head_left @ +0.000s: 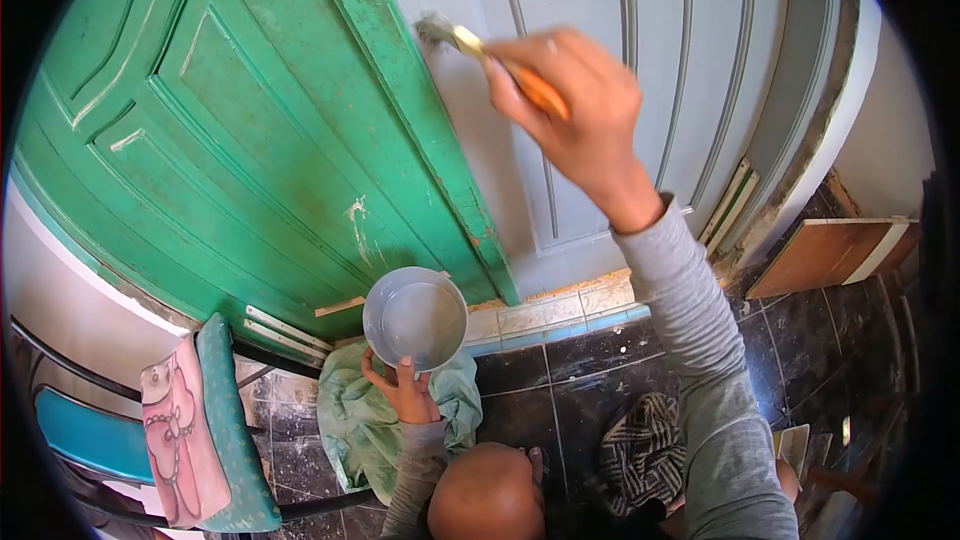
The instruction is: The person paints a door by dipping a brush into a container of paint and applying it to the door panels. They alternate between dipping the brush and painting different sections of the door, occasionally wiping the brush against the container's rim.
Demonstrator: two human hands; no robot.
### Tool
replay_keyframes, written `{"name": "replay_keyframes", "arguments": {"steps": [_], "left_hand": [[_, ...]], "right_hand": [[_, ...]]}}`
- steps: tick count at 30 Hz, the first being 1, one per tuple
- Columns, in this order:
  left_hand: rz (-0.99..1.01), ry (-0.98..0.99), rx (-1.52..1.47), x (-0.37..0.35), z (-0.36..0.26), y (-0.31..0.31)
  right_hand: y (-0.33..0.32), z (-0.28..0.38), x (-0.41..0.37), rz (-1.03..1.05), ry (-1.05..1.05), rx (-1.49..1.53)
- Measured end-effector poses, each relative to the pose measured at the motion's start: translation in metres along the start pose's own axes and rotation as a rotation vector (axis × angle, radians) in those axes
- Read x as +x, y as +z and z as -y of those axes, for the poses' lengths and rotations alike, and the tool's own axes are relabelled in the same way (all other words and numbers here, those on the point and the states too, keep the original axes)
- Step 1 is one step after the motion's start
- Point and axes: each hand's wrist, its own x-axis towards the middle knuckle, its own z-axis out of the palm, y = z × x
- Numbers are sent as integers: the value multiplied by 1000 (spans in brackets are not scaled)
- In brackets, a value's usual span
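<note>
My right hand [580, 100] is closed round the orange handle of a paintbrush [465, 40]. The dark bristles touch the grey door panel [590, 0] near its left edge, beside the green door [250, 120]. Lower down, my left hand [405, 392] holds a round container [415, 320] by its near side, with the thumb at the rim. Grey paint shows inside the container. Below it lies a crumpled light green cloth [360, 410].
A chair with a pink and teal cushion [185, 430] stands at lower left. A patterned cloth [645, 450] lies on the dark tiled floor [515, 420]. A brown board [830, 255] leans at the right. My knee [487, 500] is at bottom centre.
</note>
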Motion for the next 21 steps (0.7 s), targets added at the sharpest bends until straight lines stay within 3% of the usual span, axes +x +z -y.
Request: {"name": "replay_keyframes", "arguments": {"steps": [4,7,9,11,16,18,21], "left_hand": [[17,1,-6,1,5,-5],[30,8,49,5,14,-14],[37,5,34,4,12,-10],[35,17,23,5,8,-8],[10,2,-64,7,-13,8],[3,12,-70,9,-13,6],[-6,1,-61,9,-11,2]], "right_hand": [[-26,33,-108,331,288,36],[-33,40,-107,461,368,80],[-27,19,-59,492,368,115],[-13,-2,10,422,347,143],[12,-33,116,-169,-80,109],[-1,-20,92,-13,-3,-7],[-13,4,-7,326,21,-52]]}}
